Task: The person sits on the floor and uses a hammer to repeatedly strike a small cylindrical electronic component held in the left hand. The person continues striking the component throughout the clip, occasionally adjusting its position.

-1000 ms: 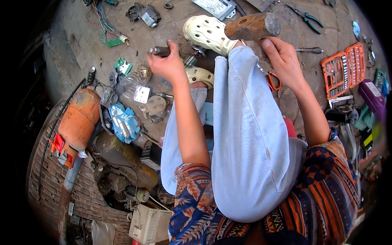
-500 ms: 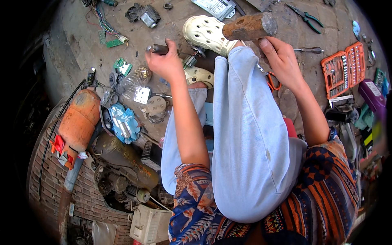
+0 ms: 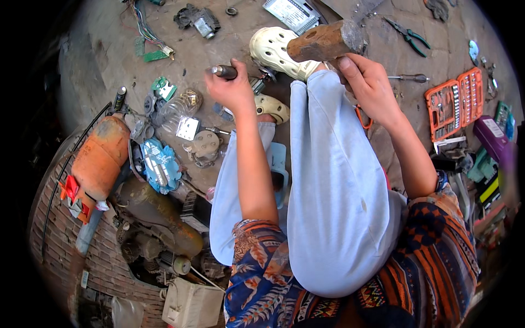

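Left hand fisted around a dark metal chisel-like rod, above the ground by the cream clog. Right hand clamped on a rusty brown hammer, head raised over the clog.

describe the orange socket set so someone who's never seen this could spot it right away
Start at the person's right hand, which grips a hammer above the knee in pale blue trousers. Look further to the person's right on the bare ground: the socket set lies open there, a hinged orange case with rows of small metal pieces. Nothing else nearby is a bright orange tray.
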The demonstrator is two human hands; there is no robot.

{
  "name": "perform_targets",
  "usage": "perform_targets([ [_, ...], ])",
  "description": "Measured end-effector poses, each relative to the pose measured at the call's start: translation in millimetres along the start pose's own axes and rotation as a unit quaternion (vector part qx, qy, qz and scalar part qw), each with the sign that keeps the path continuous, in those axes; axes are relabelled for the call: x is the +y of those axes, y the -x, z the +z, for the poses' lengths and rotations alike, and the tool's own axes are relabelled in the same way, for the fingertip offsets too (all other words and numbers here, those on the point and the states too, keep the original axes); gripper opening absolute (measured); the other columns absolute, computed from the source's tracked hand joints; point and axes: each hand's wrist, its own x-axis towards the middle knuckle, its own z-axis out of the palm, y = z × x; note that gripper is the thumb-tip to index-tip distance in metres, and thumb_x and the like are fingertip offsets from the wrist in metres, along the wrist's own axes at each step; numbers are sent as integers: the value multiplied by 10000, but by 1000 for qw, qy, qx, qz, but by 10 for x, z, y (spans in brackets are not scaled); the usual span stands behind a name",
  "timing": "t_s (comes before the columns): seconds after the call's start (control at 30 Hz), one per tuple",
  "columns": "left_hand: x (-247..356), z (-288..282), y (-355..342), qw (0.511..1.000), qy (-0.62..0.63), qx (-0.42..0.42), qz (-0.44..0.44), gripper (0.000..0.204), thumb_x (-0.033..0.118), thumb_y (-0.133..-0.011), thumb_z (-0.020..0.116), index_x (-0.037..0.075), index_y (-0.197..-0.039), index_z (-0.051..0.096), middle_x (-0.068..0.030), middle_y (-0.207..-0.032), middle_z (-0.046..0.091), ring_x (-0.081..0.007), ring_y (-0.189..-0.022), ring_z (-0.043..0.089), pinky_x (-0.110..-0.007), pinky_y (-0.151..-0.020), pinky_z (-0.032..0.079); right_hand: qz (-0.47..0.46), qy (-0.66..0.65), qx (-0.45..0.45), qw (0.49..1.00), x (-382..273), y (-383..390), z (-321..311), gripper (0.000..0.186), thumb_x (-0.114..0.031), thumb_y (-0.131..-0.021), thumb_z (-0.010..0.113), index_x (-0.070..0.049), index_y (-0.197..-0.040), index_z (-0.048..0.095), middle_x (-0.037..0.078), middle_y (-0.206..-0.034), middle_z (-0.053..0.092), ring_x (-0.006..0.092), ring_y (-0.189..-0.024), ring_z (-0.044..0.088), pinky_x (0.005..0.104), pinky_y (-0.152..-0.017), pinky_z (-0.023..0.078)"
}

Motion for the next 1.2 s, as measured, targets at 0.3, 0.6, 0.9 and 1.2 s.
perform_targets([
  [0.3, 52, -29, 31, 996, 77, 43, -4, 199, 97, -735, 711, -55, -733, 584, -112, -770, 602, -250, -653, 575, -384, -606, 464, -231, 89, -52, 968, -348, -598, 624, 597, -517, -923, 470, 44, -779, 618, 154, -608, 576, 285, -597, 582, 404, -583, 468],
  [0.6, -397, -381, 368, 938, 239, 57, -246, 185, 80, -860, 618, -55, -749, 559, -109, -645, 622, -156, -484, 588, -280, -440, 469, -164, 51, -115, 978, -624, -629, 672, 516, -434, -957, 457, 36, -820, 623, 71, -590, 487, 139, -556, 446, 327, -539, 404],
  [0.9, -384, -175, -96, 978, 109, 6, -176, 234, 123, -780, 676, -52, -704, 540, -96, -616, 616, -169, -481, 578, -294, -468, 466, -38, 6, -32, 999, -413, -426, 333, 510, -455, -986, 404, -33, -734, 539, -50, -570, 421, 37, -513, 360, 220, -457, 283],
  [1.2, -73, -145, -145, 989, 64, -28, -131, 295, 159, -705, 712, -53, -806, 533, -165, -766, 588, -276, -653, 586, -391, -613, 467, -8, -8, -17, 1000, -321, -398, 315, 625, -520, -948, 434, 43, -703, 552, 62, -571, 479, 132, -566, 443, 309, -548, 394],
])
